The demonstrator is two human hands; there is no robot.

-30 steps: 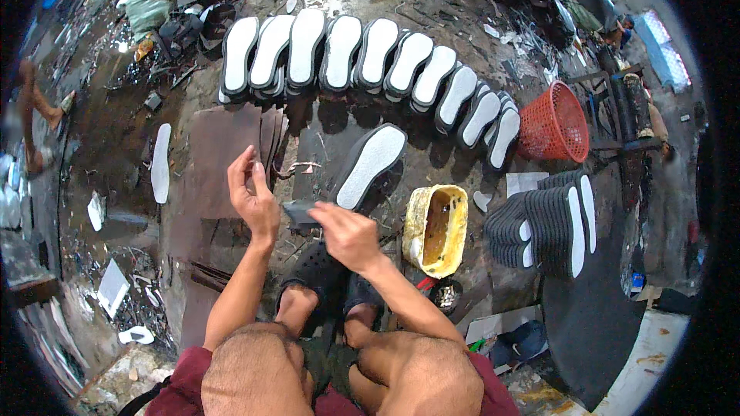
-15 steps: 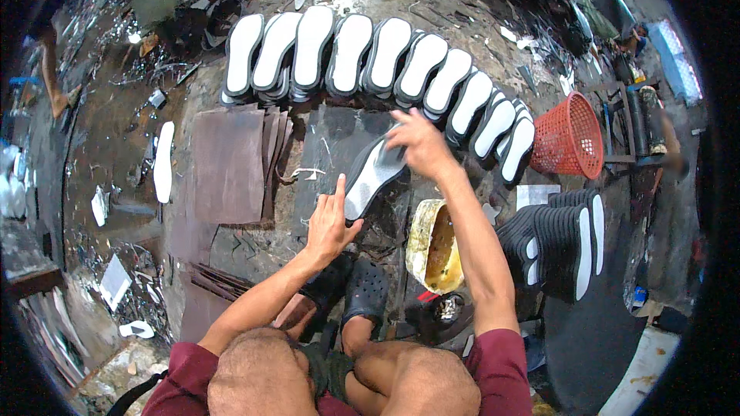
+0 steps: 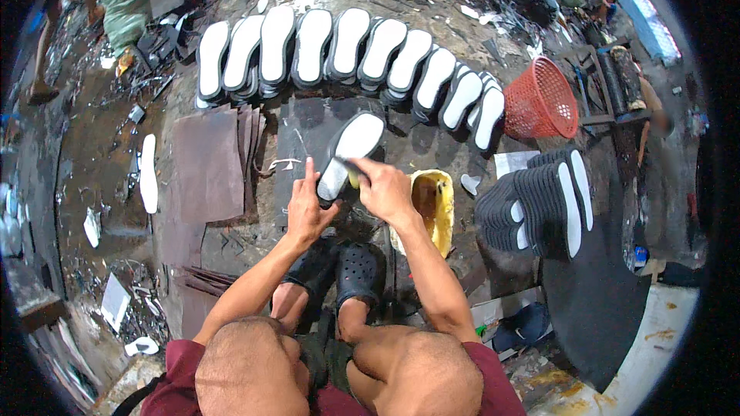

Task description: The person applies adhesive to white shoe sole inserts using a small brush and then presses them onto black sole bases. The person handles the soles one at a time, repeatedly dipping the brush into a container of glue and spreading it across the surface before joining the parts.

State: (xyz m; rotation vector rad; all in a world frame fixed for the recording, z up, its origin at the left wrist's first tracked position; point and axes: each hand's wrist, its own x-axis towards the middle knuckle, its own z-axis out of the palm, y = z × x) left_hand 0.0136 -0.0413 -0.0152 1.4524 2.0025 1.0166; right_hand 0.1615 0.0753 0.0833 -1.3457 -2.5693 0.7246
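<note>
A dark shoe sole with a white top face lies tilted on a black board in front of me. My left hand steadies its heel end, thumb and fingers around the edge and the index finger stretched forward. My right hand is closed on a short, dark brush-like tool with a yellowish part; its tip lies over the middle of the sole. Below the right hand stands a yellow-crusted tub, partly hidden by that forearm. Its inside looks brownish.
White-topped sole stacks curve along the far side. Brown sheets lie left, with a loose white insole beyond them. To the right are a red basket and a pile of black soles. Scraps litter the floor.
My right hand has drawn back from the toe end toward me, and the tool is now over the sole's middle. The left hand stays at the heel. The whole view has shifted slightly.
</note>
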